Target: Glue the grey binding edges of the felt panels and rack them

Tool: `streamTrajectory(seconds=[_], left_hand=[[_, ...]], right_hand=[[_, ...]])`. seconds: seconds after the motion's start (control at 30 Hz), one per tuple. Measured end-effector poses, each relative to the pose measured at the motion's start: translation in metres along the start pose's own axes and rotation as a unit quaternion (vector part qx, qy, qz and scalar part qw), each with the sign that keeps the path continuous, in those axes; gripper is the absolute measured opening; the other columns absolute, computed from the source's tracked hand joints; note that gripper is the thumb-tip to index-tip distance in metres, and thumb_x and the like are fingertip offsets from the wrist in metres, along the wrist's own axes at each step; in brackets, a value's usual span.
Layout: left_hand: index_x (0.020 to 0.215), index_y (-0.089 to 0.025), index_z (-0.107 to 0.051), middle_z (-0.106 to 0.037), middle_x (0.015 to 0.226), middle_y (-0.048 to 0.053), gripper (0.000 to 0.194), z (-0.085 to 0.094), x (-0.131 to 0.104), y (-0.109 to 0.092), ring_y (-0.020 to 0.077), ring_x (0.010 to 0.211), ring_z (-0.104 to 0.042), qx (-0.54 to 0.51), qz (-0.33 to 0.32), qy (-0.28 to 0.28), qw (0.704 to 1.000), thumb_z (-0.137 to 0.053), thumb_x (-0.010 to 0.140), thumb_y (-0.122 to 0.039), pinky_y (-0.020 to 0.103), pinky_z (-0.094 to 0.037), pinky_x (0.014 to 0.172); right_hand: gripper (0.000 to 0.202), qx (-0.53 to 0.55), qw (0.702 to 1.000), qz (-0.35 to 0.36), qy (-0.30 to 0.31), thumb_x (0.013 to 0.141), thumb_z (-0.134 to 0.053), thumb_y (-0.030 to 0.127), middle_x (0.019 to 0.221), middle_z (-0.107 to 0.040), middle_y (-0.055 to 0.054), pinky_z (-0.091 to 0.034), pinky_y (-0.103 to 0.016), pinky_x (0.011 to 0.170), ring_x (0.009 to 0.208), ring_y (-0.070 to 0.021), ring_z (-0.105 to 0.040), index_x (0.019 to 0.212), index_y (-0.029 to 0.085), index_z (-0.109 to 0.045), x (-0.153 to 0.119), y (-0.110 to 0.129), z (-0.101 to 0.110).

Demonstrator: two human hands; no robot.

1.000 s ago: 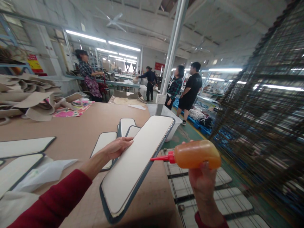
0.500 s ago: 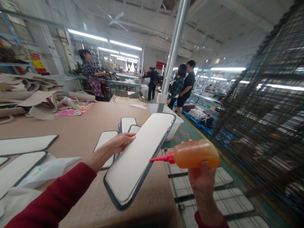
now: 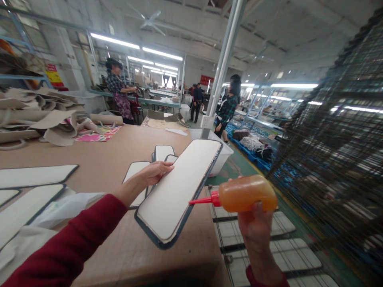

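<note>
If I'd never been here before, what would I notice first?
Probably the amber bottle in the right hand, its red nozzle at the edge of a long, dark-rimmed white panel. The left hand holds that panel tilted above the brown table. To the right stands a tall, dark mesh rack.

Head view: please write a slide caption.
Left hand holds white panel; right hand, amber bottle with red nozzle at panel's edge.

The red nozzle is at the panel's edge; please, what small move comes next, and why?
Perhaps the right hand should ease the red nozzle toward the near end of the panel: the tip is at the dark rim, and a glossy streak shows farther up.
</note>
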State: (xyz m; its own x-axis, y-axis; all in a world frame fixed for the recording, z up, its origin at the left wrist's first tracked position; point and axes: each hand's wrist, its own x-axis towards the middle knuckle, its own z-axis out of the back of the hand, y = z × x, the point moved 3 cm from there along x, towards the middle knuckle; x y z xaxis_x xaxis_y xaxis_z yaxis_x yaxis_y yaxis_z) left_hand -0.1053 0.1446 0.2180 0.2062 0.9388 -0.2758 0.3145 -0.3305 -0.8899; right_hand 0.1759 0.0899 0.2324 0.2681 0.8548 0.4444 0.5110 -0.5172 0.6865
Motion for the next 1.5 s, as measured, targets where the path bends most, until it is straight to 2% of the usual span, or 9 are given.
streamTrajectory(seconds=[0.2, 0.5, 0.73, 0.97, 1.17, 1.5], left_hand=[[0.093, -0.009, -0.066, -0.071, 0.069, 0.007, 0.020, 0.001, 0.003, -0.003, 0.0168, 0.055, -0.066, 0.000, 0.001, -0.035, 0.999, -0.060, 0.074, -0.004, 0.025, -0.054, 0.054], [0.097, -0.007, -0.063, -0.071, 0.071, 0.008, 0.021, 0.009, 0.012, -0.002, 0.0172, 0.057, -0.066, -0.001, 0.002, -0.047, 0.999, -0.057, 0.077, -0.005, 0.026, -0.054, 0.056], [0.101, -0.008, -0.061, -0.070, 0.070, 0.007, 0.027, 0.014, 0.013, -0.002, 0.0163, 0.056, -0.065, -0.004, 0.005, -0.060, 0.998, -0.062, 0.074, -0.006, 0.025, -0.053, 0.058], [0.095, -0.007, -0.064, -0.069, 0.070, 0.007, 0.026, 0.022, 0.016, -0.001, 0.0152, 0.055, -0.064, -0.032, -0.002, -0.058, 0.998, -0.069, 0.069, -0.007, 0.025, -0.053, 0.057], [0.093, -0.009, -0.064, -0.066, 0.062, 0.002, 0.023, 0.023, 0.011, -0.003, 0.0136, 0.053, -0.061, -0.053, -0.008, -0.117, 0.992, -0.063, 0.072, -0.002, 0.023, -0.052, 0.054], [0.090, -0.010, -0.066, -0.063, 0.060, 0.001, 0.018, 0.025, 0.007, -0.002, 0.0129, 0.052, -0.058, -0.077, -0.021, -0.178, 0.981, -0.056, 0.078, 0.000, 0.022, -0.049, 0.053]], right_hand=[[0.054, 0.009, 1.000, -0.006, 0.012, 0.062, -0.076, 0.038, 0.114, -0.064, -0.012, -0.048, -0.056, 0.087, 0.088, -0.0283, -0.066, 0.112, 0.023, -0.060, -0.003, 0.000, -0.002], [0.053, 0.016, 1.000, -0.012, 0.020, 0.064, -0.075, 0.037, 0.116, -0.062, -0.013, -0.048, -0.055, 0.087, 0.089, -0.0283, -0.066, 0.113, 0.024, -0.059, -0.010, -0.002, -0.002], [0.053, 0.027, 0.999, -0.018, 0.039, 0.066, -0.074, 0.034, 0.114, -0.063, -0.012, -0.050, -0.054, 0.085, 0.093, -0.0283, -0.065, 0.115, 0.023, -0.057, -0.015, -0.003, -0.005], [0.053, 0.020, 0.999, -0.019, 0.034, 0.066, -0.073, 0.037, 0.113, -0.063, -0.012, -0.053, -0.053, 0.078, 0.092, -0.0287, -0.065, 0.114, 0.024, -0.057, -0.017, -0.004, -0.005], [0.052, 0.008, 1.000, -0.018, 0.024, 0.066, -0.073, 0.037, 0.113, -0.063, -0.011, -0.053, -0.053, 0.077, 0.095, -0.0301, -0.064, 0.113, 0.023, -0.057, -0.021, -0.003, -0.004], [0.053, 0.000, 1.000, 0.012, -0.005, 0.067, -0.072, 0.037, 0.118, -0.061, -0.012, -0.051, -0.053, 0.083, 0.109, -0.0319, -0.057, 0.115, 0.023, -0.056, -0.025, -0.005, -0.001]])
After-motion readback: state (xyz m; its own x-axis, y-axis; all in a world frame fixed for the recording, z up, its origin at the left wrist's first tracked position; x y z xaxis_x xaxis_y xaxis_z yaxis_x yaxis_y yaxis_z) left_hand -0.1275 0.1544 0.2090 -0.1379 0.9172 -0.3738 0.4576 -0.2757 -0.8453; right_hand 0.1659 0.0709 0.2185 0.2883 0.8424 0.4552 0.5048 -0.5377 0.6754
